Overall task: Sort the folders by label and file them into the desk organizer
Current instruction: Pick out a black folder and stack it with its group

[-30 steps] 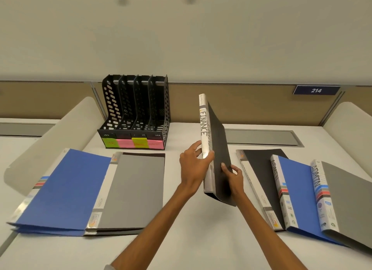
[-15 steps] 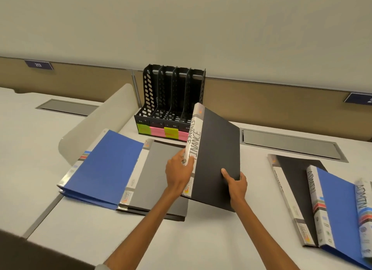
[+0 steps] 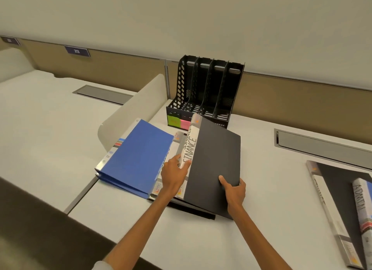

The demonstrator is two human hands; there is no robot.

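A black folder [image 3: 215, 159] with a white spine marked FINANCE lies tilted low over the left pile. My left hand [image 3: 174, 174] grips its spine near the lower end. My right hand [image 3: 232, 189] holds its lower right edge, thumb on the cover. Under it lies a grey folder, mostly hidden, and beside that a blue folder [image 3: 136, 159]. The black desk organizer [image 3: 207, 92] stands behind with empty slots and green and pink labels on its front. At the right edge lie another black folder [image 3: 340, 191] and one with a spine marked ADMIN [image 3: 362, 207].
A curved white divider [image 3: 132, 113] stands left of the pile, with a neighbouring desk beyond it. A grey cable flap [image 3: 322, 147] sits in the desk at the right. A tan partition [image 3: 302, 100] runs along the back.
The FINANCE folder has been brought from upright at the desk's middle leftward and tipped down over the grey folder. The view has swung left.
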